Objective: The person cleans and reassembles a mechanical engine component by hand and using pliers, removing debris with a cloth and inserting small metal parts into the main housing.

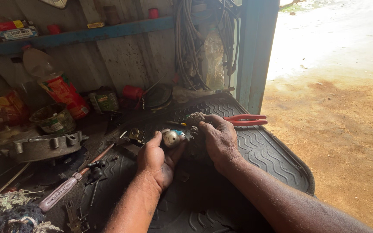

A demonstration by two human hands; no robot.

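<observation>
Two bare hands meet over a ribbed black rubber mat (pixel 264 151) on a cluttered bench: the left hand (pixel 156 160) closed around one small shiny metal part (pixel 171 138), the right hand (pixel 219 139) gripping one grimy wad of rag (pixel 194 118) against it (one pair of red-handled pliers (pixel 244 120) lies just beyond, one screwdriver (pixel 72 183) at left).

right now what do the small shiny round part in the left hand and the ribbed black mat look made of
Small shiny round part in the left hand: likely polished metal, given its bright mirror-like glint. Ribbed black mat: likely moulded rubber, matte with wavy raised ridges.
</observation>
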